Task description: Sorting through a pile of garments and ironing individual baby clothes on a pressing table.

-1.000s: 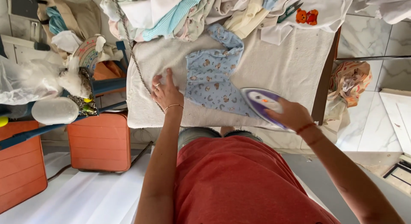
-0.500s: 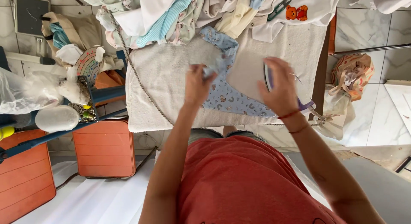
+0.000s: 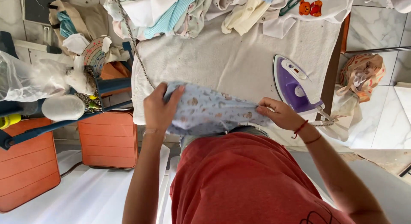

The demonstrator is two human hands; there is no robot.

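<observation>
The garment (image 3: 209, 110), pale blue with small brownish prints, is held up off the board (image 3: 222, 65) between both hands, close to the person's waist. Its long axis runs left to right across the view, roughly level, with the right end tapering to a narrow point at the right hand. The lower edge sags slightly toward the red shirt (image 3: 244, 177).

The left hand (image 3: 159, 109) is closed on the garment's left end, thumb on top and fingers wrapped under the cloth. The right hand (image 3: 280, 115) pinches the right end between thumb and fingertips; red cords circle that wrist.

Just beyond the right hand, the iron (image 3: 295, 85), purple and white, rests on the board's white towel cover, apparently sole-down, its cord trailing off the near edge. A heap of clothes (image 3: 184, 12) lies along the board's far edge. To the left stand orange cases (image 3: 109, 138) and a blue rack (image 3: 107, 85) with bags.
</observation>
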